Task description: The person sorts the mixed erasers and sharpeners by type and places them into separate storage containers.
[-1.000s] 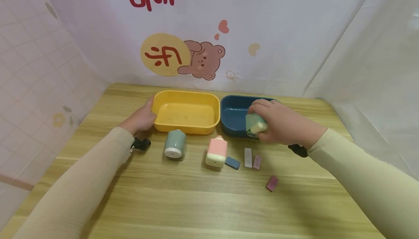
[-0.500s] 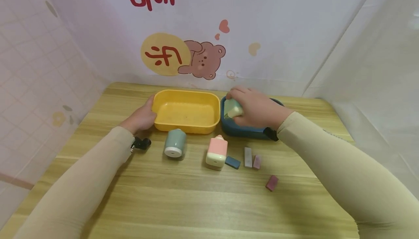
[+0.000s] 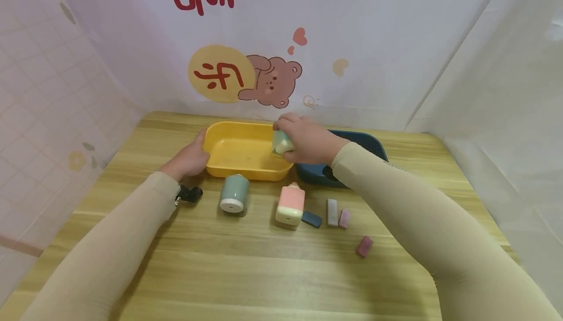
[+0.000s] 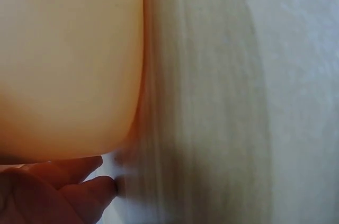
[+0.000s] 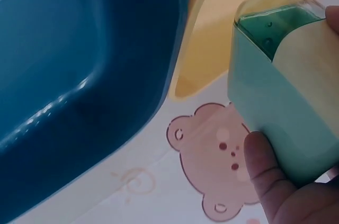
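Note:
My right hand [image 3: 310,140] grips a mint-green bottle [image 3: 281,141] above the right end of the yellow bin [image 3: 211,164]. In the right wrist view the bottle [image 5: 280,107] shows a cream panel and green liquid behind a clear part, with the thumb [image 5: 262,152] pressed on its side. My left hand [image 3: 189,159] rests against the outside of the yellow bin's left end. Two of its fingertips [image 4: 98,187] show below the bin's corner in the left wrist view. No bottle is visible inside the yellow bin; its far right part is hidden.
Right of the yellow bin stands a dark blue bin [image 3: 362,140], partly behind my right arm. A grey-green bottle [image 3: 235,189] and a pink bottle [image 3: 292,199] lie in front. Small blue [image 3: 312,219], grey [image 3: 332,212], pink [image 3: 344,218] and dark pink blocks [image 3: 364,246] lie nearby.
My right hand has carried the mint-green bottle leftward, from over the blue bin to over the yellow bin's right end. The left hand has stayed at the yellow bin.

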`<state>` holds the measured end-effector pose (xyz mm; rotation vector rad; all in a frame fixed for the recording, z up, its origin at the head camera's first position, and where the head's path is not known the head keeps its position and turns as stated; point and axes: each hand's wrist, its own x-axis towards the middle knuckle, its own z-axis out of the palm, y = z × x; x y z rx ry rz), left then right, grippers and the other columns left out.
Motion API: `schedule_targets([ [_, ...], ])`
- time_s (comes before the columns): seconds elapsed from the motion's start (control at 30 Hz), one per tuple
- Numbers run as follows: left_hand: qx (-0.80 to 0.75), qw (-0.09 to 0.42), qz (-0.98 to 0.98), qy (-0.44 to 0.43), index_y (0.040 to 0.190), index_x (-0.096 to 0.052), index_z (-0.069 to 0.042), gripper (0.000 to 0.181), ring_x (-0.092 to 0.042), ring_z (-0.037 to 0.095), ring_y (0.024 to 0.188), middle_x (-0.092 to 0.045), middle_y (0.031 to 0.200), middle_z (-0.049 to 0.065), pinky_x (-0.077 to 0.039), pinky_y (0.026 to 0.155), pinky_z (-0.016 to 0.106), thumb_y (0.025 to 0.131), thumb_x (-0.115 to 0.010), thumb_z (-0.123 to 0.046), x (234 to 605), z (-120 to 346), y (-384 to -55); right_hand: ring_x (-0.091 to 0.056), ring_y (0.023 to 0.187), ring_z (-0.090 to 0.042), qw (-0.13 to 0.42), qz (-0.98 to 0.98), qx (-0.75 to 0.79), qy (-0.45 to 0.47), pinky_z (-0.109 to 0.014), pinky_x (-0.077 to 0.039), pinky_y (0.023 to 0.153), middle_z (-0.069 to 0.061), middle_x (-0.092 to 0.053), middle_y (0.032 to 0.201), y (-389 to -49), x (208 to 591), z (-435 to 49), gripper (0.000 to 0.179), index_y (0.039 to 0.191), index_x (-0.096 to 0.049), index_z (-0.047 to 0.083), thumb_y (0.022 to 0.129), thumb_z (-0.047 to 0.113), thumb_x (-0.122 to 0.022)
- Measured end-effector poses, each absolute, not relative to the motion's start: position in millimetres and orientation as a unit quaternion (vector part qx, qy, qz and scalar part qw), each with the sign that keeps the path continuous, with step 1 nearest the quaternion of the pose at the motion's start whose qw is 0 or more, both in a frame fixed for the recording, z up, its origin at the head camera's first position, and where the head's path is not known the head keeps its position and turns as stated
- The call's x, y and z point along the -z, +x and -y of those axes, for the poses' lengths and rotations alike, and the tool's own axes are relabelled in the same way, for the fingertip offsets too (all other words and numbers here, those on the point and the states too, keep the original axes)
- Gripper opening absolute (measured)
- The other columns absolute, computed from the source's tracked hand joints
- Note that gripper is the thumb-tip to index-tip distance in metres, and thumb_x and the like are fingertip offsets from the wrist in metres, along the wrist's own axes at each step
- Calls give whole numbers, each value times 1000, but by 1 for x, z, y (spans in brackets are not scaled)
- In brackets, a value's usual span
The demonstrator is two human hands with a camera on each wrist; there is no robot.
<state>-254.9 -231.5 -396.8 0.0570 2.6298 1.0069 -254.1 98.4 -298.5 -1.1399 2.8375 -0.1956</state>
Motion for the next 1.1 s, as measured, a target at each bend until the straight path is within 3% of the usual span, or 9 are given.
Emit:
schedule_targets([
  [0.3,-360,158,-919,23,166,17,-7,83,-30,45,153,-12,172,32,-16,129,62,101,-34,-8,399,232,-253,-50,126,-35,81,-934,57,-345,-43,-52,106,-5,-44,157,-263,308,-74,66,153,-47,16,95,29,-75],
  [0.63,-367,154,-917,24,166,19,-8,86,-22,48,158,-10,172,31,-14,129,63,100,-35,-6,397,232,-251,-46,138,-36,103,-931,48,-348,-46,-40,121,-8,-39,163,-274,324,-66,67,156,-44,14,98,28,-73],
  [0.8,-367,154,-917,23,166,18,-8,85,-24,47,157,-12,172,31,-15,129,63,100,-34,-6,399,231,-250,-43,144,-35,114,-930,29,-348,-48,-32,127,-10,-39,164,-279,332,-64,67,157,-43,12,99,29,-71],
  [1.1,-358,145,-922,28,167,16,-6,83,-36,44,148,-17,171,33,-20,128,62,100,-33,-7,404,230,-250,-50,138,-37,133,-926,15,-352,-46,-42,120,-11,-39,162,-276,338,-62,66,157,-43,12,99,26,-70],
])
